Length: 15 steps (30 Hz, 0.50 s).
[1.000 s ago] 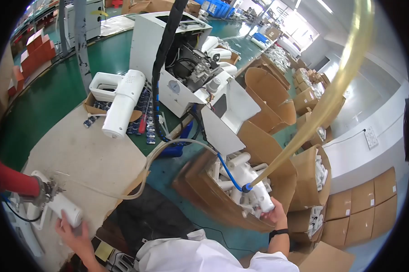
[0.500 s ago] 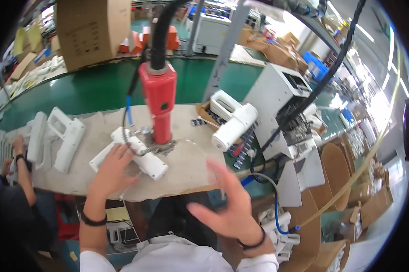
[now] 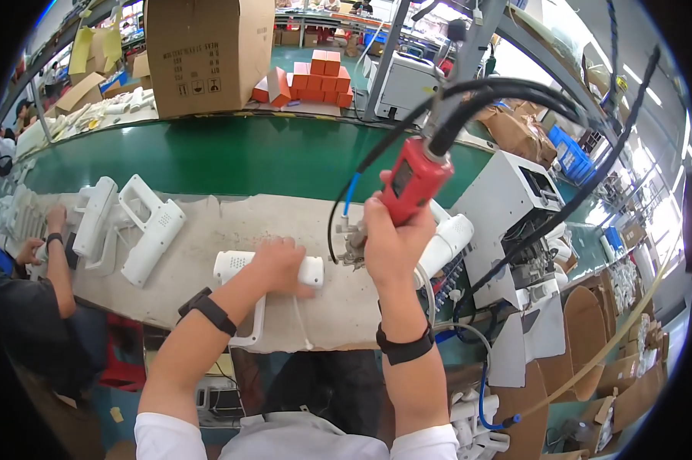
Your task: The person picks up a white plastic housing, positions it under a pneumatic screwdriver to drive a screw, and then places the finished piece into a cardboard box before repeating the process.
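My right hand (image 3: 396,241) is wrapped round a red power screwdriver (image 3: 421,182), lifted over the bench and tilted, its metal nose (image 3: 354,244) aimed down and left. A thick black hose runs from its top. My left hand (image 3: 279,266) is closed over a white plastic housing (image 3: 231,265) lying on the bench covering, its barrel sideways and its loop handle (image 3: 250,326) toward me. A thin white cable (image 3: 300,322) trails from it. Partly behind my right hand, another white housing (image 3: 447,241) lies to the right.
Two more white housings (image 3: 153,241) (image 3: 95,218) lie at the left, near a co-worker's hand (image 3: 57,218). A green conveyor belt (image 3: 208,153) runs behind the bench, with a large carton (image 3: 208,61) and orange boxes (image 3: 323,80) beyond. A grey machine (image 3: 499,199) stands right.
My right hand has taken hold of the red screwdriver and raised it off the bench. The housing under my left hand has been turned, its handle now toward me. The view has shifted.
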Tool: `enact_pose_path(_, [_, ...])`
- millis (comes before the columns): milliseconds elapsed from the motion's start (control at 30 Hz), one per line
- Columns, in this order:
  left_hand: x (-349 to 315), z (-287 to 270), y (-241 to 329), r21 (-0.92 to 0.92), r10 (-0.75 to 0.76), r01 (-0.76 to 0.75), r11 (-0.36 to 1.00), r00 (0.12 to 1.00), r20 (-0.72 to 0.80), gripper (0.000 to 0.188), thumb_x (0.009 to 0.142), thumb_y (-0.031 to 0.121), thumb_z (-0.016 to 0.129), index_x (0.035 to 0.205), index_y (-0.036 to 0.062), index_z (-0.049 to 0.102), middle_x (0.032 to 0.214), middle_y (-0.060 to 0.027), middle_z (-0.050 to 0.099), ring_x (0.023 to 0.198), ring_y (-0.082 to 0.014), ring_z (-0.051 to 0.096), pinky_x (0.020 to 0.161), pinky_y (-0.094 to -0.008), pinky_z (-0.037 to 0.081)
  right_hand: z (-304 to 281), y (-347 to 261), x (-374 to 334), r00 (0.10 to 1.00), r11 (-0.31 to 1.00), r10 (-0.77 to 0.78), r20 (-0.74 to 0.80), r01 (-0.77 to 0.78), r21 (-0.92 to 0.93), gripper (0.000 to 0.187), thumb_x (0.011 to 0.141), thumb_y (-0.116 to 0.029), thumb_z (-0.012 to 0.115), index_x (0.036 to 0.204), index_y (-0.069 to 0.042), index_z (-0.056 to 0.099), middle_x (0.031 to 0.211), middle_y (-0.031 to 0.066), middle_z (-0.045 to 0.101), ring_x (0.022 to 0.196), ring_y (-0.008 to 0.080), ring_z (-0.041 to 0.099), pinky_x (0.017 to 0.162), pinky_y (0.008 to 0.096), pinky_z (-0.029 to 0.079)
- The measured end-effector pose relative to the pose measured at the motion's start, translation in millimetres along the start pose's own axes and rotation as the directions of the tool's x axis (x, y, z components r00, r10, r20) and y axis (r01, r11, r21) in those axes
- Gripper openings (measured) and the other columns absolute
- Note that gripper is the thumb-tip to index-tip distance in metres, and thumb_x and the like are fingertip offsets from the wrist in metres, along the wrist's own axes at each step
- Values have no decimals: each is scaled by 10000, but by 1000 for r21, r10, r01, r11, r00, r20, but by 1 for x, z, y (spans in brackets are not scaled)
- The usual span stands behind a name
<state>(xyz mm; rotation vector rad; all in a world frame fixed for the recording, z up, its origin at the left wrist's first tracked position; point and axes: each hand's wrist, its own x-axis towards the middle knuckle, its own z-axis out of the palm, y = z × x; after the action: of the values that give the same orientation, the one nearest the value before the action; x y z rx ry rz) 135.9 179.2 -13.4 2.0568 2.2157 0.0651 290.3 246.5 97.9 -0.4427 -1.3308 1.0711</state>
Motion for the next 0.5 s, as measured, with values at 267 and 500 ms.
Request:
enact_pose_path(267, [3,-2,12,-165,-45,52,985,998,47,605,599,561,723,930,61,637,913,-113,638,855,-311,638,785,-399,506,18,11,3,1000,997,-11,-21,10,-73,125,856,-78,685,886,12,603,589,25,572,452,93,518,420,215,373])
enact_pose_path(500, [0,-6,13,-218,-162,176,960,984,80,701,558,571,774,1075,112,652,997,-124,658,998,-336,600,853,-387,502,34,30,5,1000,999,-4,-4,4,-42,98,880,-76,654,865,4,599,577,23,566,451,95,514,425,222,373])
